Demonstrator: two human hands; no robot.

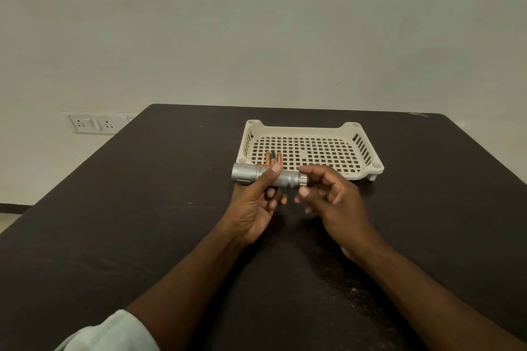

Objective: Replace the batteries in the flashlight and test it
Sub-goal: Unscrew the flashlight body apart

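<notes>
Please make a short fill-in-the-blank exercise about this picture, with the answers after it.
1. The left hand grips the silver ____.
2. The right hand pinches the flashlight's end ____.
3. Three batteries lie in the white ____.
4. The tray stands on a dark ____.

Answers: flashlight, cap, tray, table

Silver knurled flashlight (268,177), cream perforated tray (309,129) (orange and black batteries (273,158)), dark brown table (142,208)
</notes>
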